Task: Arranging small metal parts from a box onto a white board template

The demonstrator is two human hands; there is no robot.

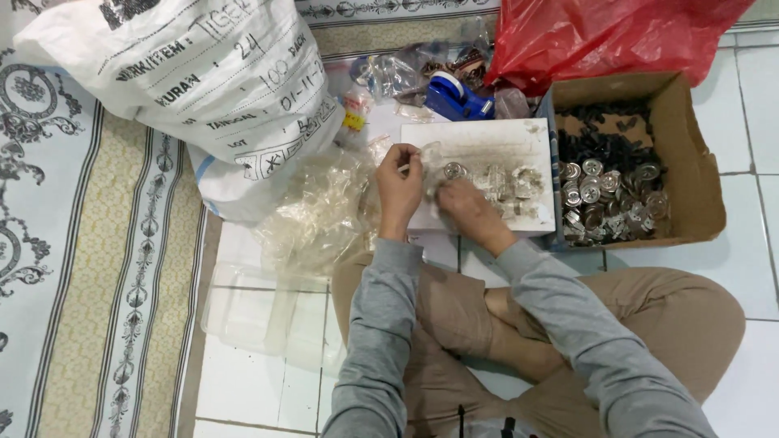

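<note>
Showing: two hands, left hand (pixel 399 188) and right hand (pixel 464 207); one white foam block (pixel 487 138); one cardboard box (pixel 690 162); one white sack (pixel 203 81); one red plastic bag (pixel 600 32); one blue tape dispenser (pixel 454 97).

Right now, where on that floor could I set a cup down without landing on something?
Bare tile lies at lower left, between the patterned mat and the knee. More bare tile sits right of the cardboard box. It is crowded around the white board, where both hands, left and right, work amid clear bags and metal parts.
</note>
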